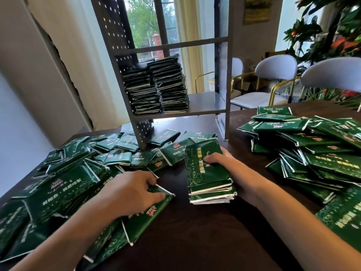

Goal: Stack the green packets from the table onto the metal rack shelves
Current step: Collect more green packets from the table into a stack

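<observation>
Packets (168, 90) fill rack (207, 102); right hand (218, 159) grips stack (209, 173), left (129, 190) pinches one.

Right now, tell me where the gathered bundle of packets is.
The bundle stands centre on the table, gripped by the right hand, before the rack.

One rack (175, 75) – three chairs (277, 75)

The right hand (220, 160) grips a small stack of green packets (208, 173) standing on the dark desk (195, 231), thumb curled over its top face. The left hand (130, 189) pinches a single packet (148, 214) at the edge of the left heap (64, 184). Another heap (316, 145) lies to the right. Behind, the metal rack (205, 102) holds two tall packet stacks (158, 89) side by side on its lower shelf.
</observation>
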Motion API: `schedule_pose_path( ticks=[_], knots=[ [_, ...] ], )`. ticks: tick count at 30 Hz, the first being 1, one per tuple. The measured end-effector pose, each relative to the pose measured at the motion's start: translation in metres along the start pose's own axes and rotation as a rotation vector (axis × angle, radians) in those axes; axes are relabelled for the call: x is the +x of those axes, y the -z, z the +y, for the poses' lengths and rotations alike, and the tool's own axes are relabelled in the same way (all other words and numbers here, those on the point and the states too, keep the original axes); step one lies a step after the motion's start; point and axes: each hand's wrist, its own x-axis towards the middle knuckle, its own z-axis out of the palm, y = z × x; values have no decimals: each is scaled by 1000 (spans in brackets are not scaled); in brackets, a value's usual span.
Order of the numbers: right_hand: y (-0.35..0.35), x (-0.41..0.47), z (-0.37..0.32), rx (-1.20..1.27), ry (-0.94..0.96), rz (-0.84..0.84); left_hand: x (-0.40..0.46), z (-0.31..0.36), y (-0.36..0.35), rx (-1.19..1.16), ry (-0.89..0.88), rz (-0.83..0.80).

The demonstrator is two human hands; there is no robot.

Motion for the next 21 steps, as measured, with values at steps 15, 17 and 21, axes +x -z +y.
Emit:
schedule_pose_path(
  ticks=[15,17,21],
  knots=[
    [1,-3,1,20,3,11,5,10,-18,-41,-73,190],
    [2,-2,1,15,0,11,9,11,-17,-120,-51,208],
    [2,1,3,2,-2,13,16,11,-8,-264,-12,259]
  ],
)
